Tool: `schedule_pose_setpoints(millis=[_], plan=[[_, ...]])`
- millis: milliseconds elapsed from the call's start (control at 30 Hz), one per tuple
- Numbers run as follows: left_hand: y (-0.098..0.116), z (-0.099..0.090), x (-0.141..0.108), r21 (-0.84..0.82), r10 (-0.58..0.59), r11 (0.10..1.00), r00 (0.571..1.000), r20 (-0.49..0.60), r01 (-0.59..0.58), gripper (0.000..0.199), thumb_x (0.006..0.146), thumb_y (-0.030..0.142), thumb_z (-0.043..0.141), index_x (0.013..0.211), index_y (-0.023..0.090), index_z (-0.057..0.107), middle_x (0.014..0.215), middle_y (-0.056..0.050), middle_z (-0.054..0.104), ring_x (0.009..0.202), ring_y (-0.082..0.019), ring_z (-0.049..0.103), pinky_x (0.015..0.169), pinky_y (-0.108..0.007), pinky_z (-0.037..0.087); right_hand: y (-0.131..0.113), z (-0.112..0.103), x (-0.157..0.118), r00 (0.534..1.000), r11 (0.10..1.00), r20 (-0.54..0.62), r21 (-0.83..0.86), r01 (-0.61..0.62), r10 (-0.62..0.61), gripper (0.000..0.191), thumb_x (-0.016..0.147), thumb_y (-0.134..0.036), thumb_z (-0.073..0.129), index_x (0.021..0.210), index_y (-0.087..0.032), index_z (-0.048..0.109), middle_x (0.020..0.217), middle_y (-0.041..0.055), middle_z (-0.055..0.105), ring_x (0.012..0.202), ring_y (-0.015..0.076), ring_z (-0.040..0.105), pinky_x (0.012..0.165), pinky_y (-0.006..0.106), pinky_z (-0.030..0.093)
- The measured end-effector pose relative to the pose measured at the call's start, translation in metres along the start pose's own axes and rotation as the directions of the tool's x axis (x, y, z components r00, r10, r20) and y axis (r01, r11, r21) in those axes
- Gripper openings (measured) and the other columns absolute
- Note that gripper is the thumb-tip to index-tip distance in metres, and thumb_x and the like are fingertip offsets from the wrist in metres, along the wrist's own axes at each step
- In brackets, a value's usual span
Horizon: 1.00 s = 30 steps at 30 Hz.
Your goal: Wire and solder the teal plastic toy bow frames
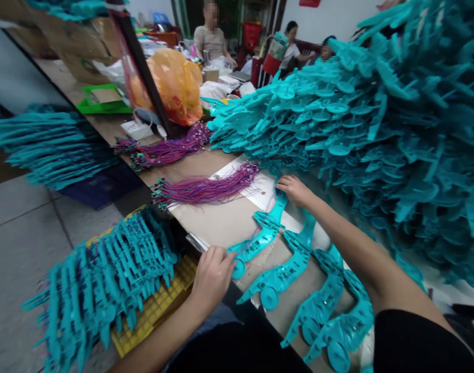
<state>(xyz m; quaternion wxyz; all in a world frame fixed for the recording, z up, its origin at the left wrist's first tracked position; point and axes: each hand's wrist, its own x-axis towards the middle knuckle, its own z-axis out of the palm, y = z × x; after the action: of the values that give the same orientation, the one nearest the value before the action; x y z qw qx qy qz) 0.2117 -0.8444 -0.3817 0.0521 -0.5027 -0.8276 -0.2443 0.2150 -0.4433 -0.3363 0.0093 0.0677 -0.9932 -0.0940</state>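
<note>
A teal plastic part [266,234], long and curved with a round disc at its near end, lies on the table between my hands. My left hand [214,274] is closed by that disc, pinching a thin reddish-purple wire [247,242] that runs along the part. At the far end, the fingers of my right hand [295,190] are bent and closed around the part's tip; whether they also grip the wire is hidden. Several matching teal parts [287,267] lie in a row to the right, under my right forearm.
Bundles of purple-red wires [209,190] lie beyond my left hand. A high heap of teal parts [338,114] fills the right side. On the left, a yellow crate [151,316] holds more, beside the table edge. An orange bag [174,83] stands behind a dark post; people sit farther back.
</note>
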Motion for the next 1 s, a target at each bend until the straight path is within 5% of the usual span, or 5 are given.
schedule_pose_setpoints(millis=[333,500,667,867,1000], plan=[[-0.063,-0.026,0.018,-0.320,-0.028,0.947,1.000,0.008,0.029,0.041,0.087,0.035,0.058,0.124,0.018,0.056,0.112,-0.012,0.054,0.104,-0.025,0.051,0.091,-0.039,0.046,-0.008,-0.011,-0.010,0.982,0.996,-0.167,0.013,-0.087,0.088,0.038,0.085,-0.015,0.044,0.116,-0.014,0.066,0.122,0.0135,0.063,0.116,0.0294,0.052,0.097,0.044,0.041],[-0.151,-0.039,0.063,-0.022,-0.275,0.961,0.940,-0.201,0.276,0.026,0.088,0.025,0.051,0.109,0.016,0.064,0.112,-0.015,0.057,0.111,-0.030,0.049,0.095,-0.045,0.042,-0.060,-0.027,0.029,0.981,0.989,-0.172,0.129,-0.071,0.093,0.030,0.091,-0.022,0.042,0.101,-0.017,0.070,0.099,0.0122,0.068,0.093,0.0250,0.060,0.081,0.036,0.046],[-0.211,-0.039,0.098,0.178,-0.121,0.975,0.991,-0.061,0.130,0.041,0.083,0.025,0.058,0.124,0.019,0.058,0.135,-0.016,0.050,0.134,-0.036,0.033,0.105,-0.054,0.029,-0.113,-0.018,0.071,0.993,0.989,0.053,0.099,-0.111,0.107,0.040,0.089,-0.027,0.049,0.127,-0.017,0.057,0.107,0.0135,0.064,0.093,0.0250,0.060,0.074,0.032,0.046],[-0.235,-0.034,0.111,0.160,-0.100,0.982,0.995,0.012,0.097,0.026,0.093,0.033,0.049,0.108,0.022,0.067,0.113,-0.010,0.066,0.110,-0.027,0.054,0.098,-0.047,0.033,-0.103,0.006,0.121,0.993,0.988,0.015,0.097,-0.120,0.120,0.045,0.089,-0.024,0.050,0.132,-0.012,0.052,0.124,0.0166,0.057,0.107,0.0271,0.054,0.092,0.037,0.041],[-0.236,-0.037,0.124,0.196,-0.142,0.972,0.989,0.033,0.133,0.028,0.094,0.035,0.046,0.101,0.021,0.070,0.104,-0.011,0.067,0.104,-0.028,0.053,0.087,-0.043,0.037,-0.098,-0.004,0.141,0.980,0.978,-0.004,0.072,-0.196,0.197,0.042,0.085,-0.017,0.051,0.127,-0.013,0.059,0.111,0.0162,0.061,0.097,0.0267,0.054,0.080,0.035,0.040]])
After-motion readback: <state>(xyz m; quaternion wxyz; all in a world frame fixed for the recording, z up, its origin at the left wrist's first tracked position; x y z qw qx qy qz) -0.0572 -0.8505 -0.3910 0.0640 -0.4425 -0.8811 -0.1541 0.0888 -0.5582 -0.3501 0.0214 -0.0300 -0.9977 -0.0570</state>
